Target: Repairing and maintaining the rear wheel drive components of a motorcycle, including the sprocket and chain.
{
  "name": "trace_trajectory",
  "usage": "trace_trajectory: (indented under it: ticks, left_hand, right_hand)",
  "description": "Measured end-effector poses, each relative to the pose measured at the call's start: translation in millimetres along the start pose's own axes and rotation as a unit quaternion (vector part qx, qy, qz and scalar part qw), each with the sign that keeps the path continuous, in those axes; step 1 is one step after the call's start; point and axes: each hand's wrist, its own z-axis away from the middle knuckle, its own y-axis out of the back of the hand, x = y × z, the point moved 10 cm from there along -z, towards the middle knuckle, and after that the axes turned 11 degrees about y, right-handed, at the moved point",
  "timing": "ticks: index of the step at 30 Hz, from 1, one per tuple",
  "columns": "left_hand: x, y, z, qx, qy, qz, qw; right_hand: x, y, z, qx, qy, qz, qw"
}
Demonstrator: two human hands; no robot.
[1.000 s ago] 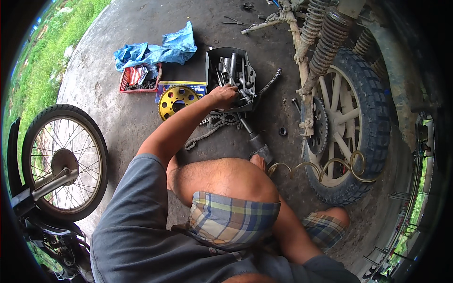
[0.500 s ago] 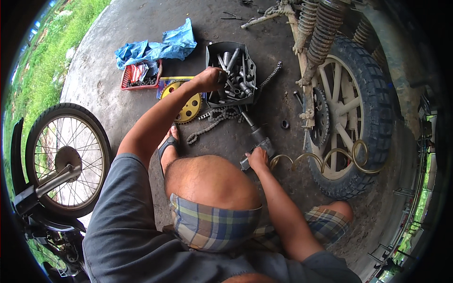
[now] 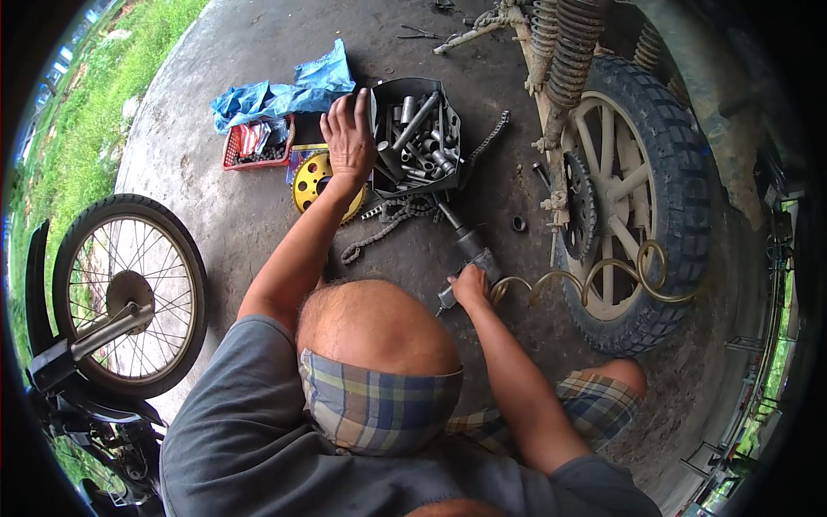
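Impact wrench (image 3: 476, 252), grey and gun-shaped, is resting by the floor (image 3: 491, 202) just right of centre in the head view, its long nose pointing toward the upper left and its coiled hose (image 3: 663, 298) looping away rightward. The right hand (image 3: 469, 286) is gripping its handle. The left hand (image 3: 349, 145) is holding nothing that shows; its fingers are extending, spread, in the upper middle of the frame, beside the left wall of a dark toolbox (image 3: 409, 89). Whether they are touching it, I cannot tell. Loose sockets (image 3: 418, 121) are crowding that box, while a yellow sprocket (image 3: 308, 177) is lying to its lower left and a chain (image 3: 392, 217) is curling below.

By my judgement, the wrench is carrying most of its weight in its rigid body; the handle is offering the surest hold, though the hose is probably tugging sideways. The sockets are likely being hard, sturdy and perhaps slippery with grease, best pinched around their barrels.
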Motion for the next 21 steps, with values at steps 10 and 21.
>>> trace_trajectory:
  ticks: [10, 21]
  left_hand:
    - [55.3, -184.8, 104.7, -0.493, -0.248, -0.047, 0.832]
    - [43.9, -201.7, 108.7, -0.515, -0.272, 0.083, 0.808]
  right_hand:
    - [-1.5, 4.3, 6.5, 0.003, -0.008, 0.01, 1.0]
    - [12.2, -8.9, 9.7, 0.081, -0.005, -0.005, 0.997]
